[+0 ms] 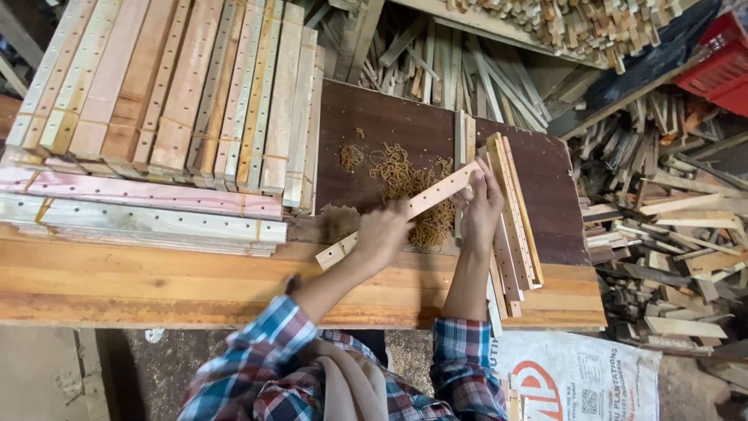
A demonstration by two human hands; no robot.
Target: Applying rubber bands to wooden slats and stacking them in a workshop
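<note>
My left hand point(384, 232) and my right hand point(481, 206) both grip one long pale wooden slat point(431, 196) with a row of drilled holes. It lies slanted above the dark brown board point(389, 125). The left hand holds its lower part, the right hand its upper end. Under the slat lies a heap of tan rubber bands point(405, 181). Just right of my right hand sits a loose stack of similar slats point(516, 210).
Bundles of banded, drilled slats point(171, 86) are piled high at the left on a wooden bench point(156, 288). Scrap wood offcuts point(670, 234) cover the floor at right and behind. A red crate point(721, 66) sits top right, a white sack point(576, 374) below.
</note>
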